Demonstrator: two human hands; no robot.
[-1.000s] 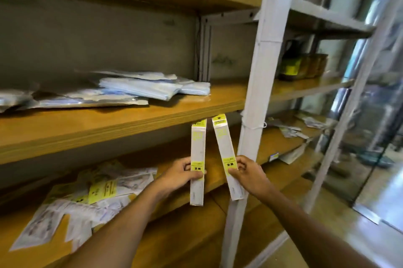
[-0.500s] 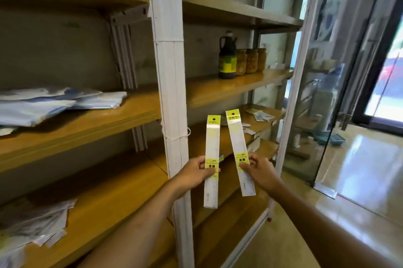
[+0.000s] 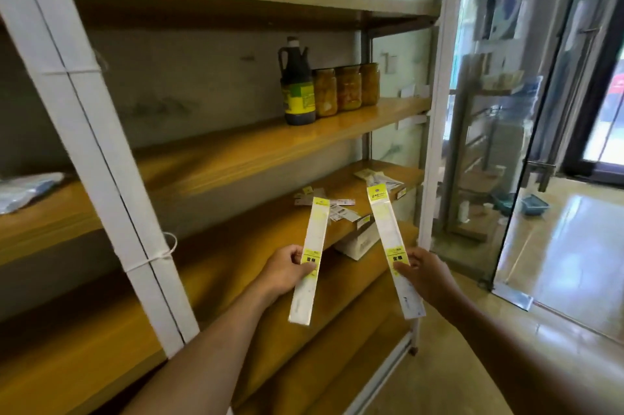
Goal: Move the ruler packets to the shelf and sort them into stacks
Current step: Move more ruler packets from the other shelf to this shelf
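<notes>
I hold two long white ruler packets with yellow labels in front of a wooden shelf unit. My left hand [image 3: 285, 267] pinches one ruler packet [image 3: 315, 235] at its lower yellow label; it leans slightly right. My right hand [image 3: 427, 274] pinches the other ruler packet [image 3: 388, 232], which leans left at the top. The two packets are apart, with a gap between them. Behind them, several small packets and cards [image 3: 337, 208] lie scattered on the lower wooden shelf [image 3: 236, 245].
A white shelf post [image 3: 98, 157] stands left of my hands. On the middle shelf [image 3: 236, 151] stand a dark bottle [image 3: 299, 83] and three jars [image 3: 347, 86]. A white box [image 3: 358, 240] lies on the lower shelf. A glass door [image 3: 526, 144] and shiny floor are to the right.
My view has swung to the right along the shelves; the post now lies left of my hands. My hands have moved apart, so the two packets are farther from each other.
</notes>
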